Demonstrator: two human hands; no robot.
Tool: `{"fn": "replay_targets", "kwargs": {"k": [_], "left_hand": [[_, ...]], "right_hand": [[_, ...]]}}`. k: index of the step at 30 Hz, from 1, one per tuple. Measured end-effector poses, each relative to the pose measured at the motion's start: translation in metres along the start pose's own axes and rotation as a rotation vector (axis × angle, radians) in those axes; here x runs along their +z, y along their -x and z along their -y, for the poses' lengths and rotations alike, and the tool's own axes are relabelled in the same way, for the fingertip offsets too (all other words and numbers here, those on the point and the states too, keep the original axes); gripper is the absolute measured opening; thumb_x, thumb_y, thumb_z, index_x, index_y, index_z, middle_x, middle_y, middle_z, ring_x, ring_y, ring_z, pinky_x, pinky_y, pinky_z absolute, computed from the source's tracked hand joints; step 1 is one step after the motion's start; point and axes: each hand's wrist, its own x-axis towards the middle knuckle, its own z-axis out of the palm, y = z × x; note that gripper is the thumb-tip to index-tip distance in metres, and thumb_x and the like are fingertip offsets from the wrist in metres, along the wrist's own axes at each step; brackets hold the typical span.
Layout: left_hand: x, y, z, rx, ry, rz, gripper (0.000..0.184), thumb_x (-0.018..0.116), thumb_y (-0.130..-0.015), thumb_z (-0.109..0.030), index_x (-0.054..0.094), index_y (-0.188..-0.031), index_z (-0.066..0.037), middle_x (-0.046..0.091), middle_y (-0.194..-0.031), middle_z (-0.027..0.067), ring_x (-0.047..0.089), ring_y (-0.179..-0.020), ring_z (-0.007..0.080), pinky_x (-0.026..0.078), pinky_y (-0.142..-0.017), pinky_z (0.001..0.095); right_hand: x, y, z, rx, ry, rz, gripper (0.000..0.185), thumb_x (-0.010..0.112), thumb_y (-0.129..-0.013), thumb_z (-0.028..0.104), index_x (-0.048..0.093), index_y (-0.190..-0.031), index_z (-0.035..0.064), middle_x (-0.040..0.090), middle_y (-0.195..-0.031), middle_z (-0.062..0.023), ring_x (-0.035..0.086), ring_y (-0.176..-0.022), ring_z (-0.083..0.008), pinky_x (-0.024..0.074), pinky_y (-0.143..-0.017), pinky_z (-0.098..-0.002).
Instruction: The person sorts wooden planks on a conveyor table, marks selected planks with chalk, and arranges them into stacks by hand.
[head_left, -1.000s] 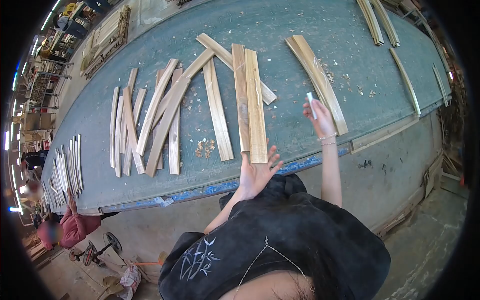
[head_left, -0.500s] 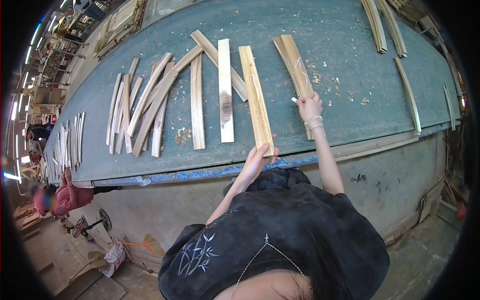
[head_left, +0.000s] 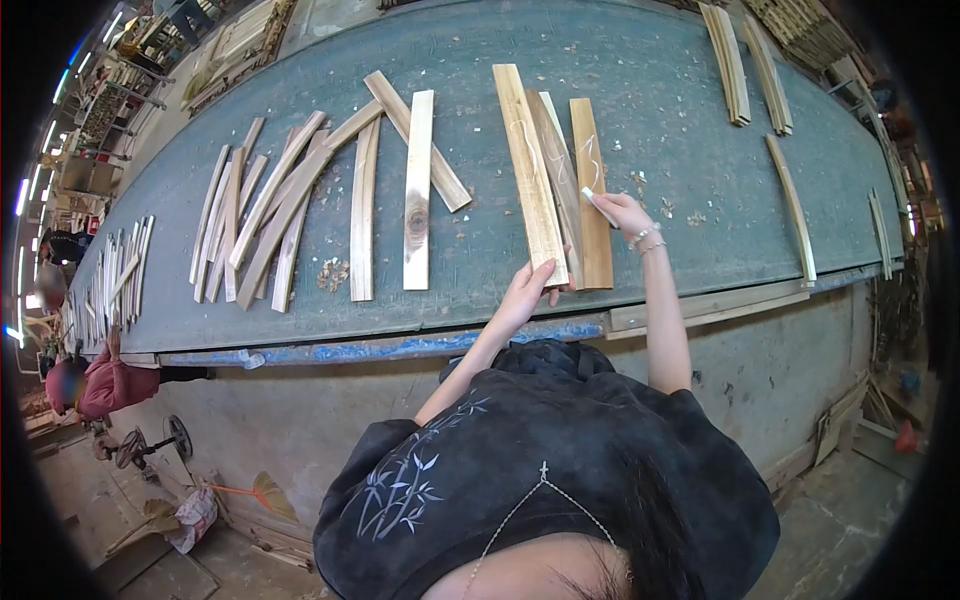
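Note:
My left hand is closed round the near end of a wooden slat, which has a pale squiggle drawn on its face. Beside it, partly covered, lies another marked slat. A browner slat lies to the right of these on the green table, with a chalk-like line on its upper part. My right hand pinches a white stick of chalk over that browner slat. Left of my hands, a light slat with a dark knot lies by itself.
A jumbled group of slats spreads across the table's left half, with more thin strips beyond. Stacked slats lie at the far right. Wood shavings dot the green tabletop. Another person in a pink top stands far left.
My left hand has shifted the held slat rightward, over or beside another marked one. My right hand is off the slat's end, with the chalk now over the browner slat.

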Motion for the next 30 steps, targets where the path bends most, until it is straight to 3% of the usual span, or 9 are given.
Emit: {"fn": "replay_targets", "kwargs": {"k": [2, 6, 11, 13, 15, 20, 25, 27, 30], "left_hand": [[0.002, -0.007, 0.005, 0.005, -0.099, 0.031, 0.039, 0.030, -0.090, -0.027, 0.038, -0.119, -0.001, 0.054, -0.075, 0.0059, 0.045, -0.060, 0.0093, 0.038, -0.057, 0.0212], [0.000, -0.027, 0.019, 0.019, -0.103, 0.091, 0.038, 0.030, -0.090, -0.028, 0.045, -0.114, -0.001, 0.054, -0.072, 0.0055, 0.046, -0.061, 0.0083, 0.038, -0.055, 0.0206], [-0.007, -0.048, 0.043, -0.090, -0.287, 0.074, 0.036, 0.032, -0.090, -0.030, 0.050, -0.103, -0.001, 0.054, -0.068, 0.0038, 0.045, -0.056, 0.0077, 0.037, -0.051, 0.0202], [-0.007, -0.054, 0.057, -0.096, -0.278, 0.059, 0.039, 0.034, -0.089, -0.035, 0.052, -0.093, -0.001, 0.054, -0.062, 0.0030, 0.045, -0.052, 0.0085, 0.036, -0.048, 0.0214], [-0.011, -0.058, 0.064, -0.239, -0.656, 0.110, 0.046, 0.032, -0.087, -0.041, 0.050, -0.084, 0.001, 0.055, -0.056, 0.0051, 0.050, -0.052, 0.0125, 0.039, -0.052, 0.0253], [-0.021, -0.065, 0.063, -0.368, -0.779, 0.344, 0.057, 0.031, -0.084, -0.046, 0.061, -0.063, -0.002, 0.054, -0.048, 0.0058, 0.054, -0.050, 0.0174, 0.041, -0.056, 0.0286], [-0.032, -0.062, 0.049, -0.346, -0.913, 0.145, 0.052, 0.033, -0.085, -0.047, 0.058, -0.078, -0.001, 0.054, -0.052, 0.0059, 0.052, -0.052, 0.0163, 0.042, -0.056, 0.0288], [-0.039, -0.061, 0.054, -0.306, -0.923, 0.016, 0.051, 0.034, -0.085, -0.046, 0.056, -0.086, -0.001, 0.056, -0.057, 0.0074, 0.053, -0.054, 0.0169, 0.042, -0.057, 0.0295], [-0.048, -0.061, 0.058, -0.088, -0.800, -0.268, 0.044, 0.041, -0.084, -0.040, 0.045, -0.104, -0.001, 0.058, -0.076, 0.0116, 0.055, -0.061, 0.0186, 0.043, -0.058, 0.0313]], "right_hand": [[-0.017, 0.008, -0.002, 0.135, -0.276, 0.160, 0.031, 0.049, -0.083, 0.031, 0.058, -0.098, 0.0051, 0.059, -0.087, -0.0006, 0.052, -0.073, -0.0078, 0.0411, -0.060, -0.0233], [-0.011, 0.003, -0.032, 0.187, -0.708, 0.095, 0.029, 0.049, -0.084, 0.028, 0.060, -0.092, 0.0015, 0.059, -0.089, -0.0034, 0.053, -0.083, -0.0102, 0.0429, -0.069, -0.0262], [-0.021, 0.005, -0.043, -0.045, -0.586, -0.260, 0.027, 0.050, -0.084, 0.026, 0.062, -0.084, 0.0017, 0.060, -0.087, -0.0039, 0.052, -0.080, -0.0081, 0.0403, -0.069, -0.0224], [-0.029, 0.021, -0.015, -0.110, -0.053, -0.356, 0.028, 0.049, -0.084, 0.026, 0.062, -0.083, 0.0004, 0.060, -0.081, -0.0038, 0.051, -0.075, -0.0071, 0.0394, -0.068, -0.0213], [-0.028, 0.027, -0.005, -0.156, -0.059, -0.376, 0.028, 0.048, -0.084, 0.025, 0.061, -0.082, -0.0002, 0.060, -0.075, -0.0032, 0.050, -0.070, -0.0068, 0.0387, -0.065, -0.0211], [-0.010, 0.040, 0.040, -0.249, -0.084, -0.362, 0.028, 0.048, -0.084, 0.026, 0.061, -0.080, 0.0010, 0.058, -0.070, -0.0031, 0.047, -0.064, -0.0080, 0.0370, -0.060, -0.0232], [0.027, -0.011, 0.005, -0.342, 0.148, -0.379, 0.025, 0.049, -0.083, 0.026, 0.059, -0.081, 0.0041, 0.055, -0.075, -0.0129, 0.049, -0.076, -0.0219, 0.0378, -0.070, -0.0308], [0.047, -0.018, -0.009, -0.560, 0.740, -0.738, 0.024, 0.048, -0.082, 0.025, 0.057, -0.083, 0.0030, 0.052, -0.087, -0.0193, 0.046, -0.087, -0.0296, 0.0357, -0.080, -0.0358], [0.044, -0.028, -0.019, -0.509, 0.411, -0.554, 0.024, 0.047, -0.083, 0.023, 0.053, -0.082, 0.0005, 0.048, -0.094, -0.0220, 0.043, -0.094, -0.0336, 0.0323, -0.086, -0.0378]]}}
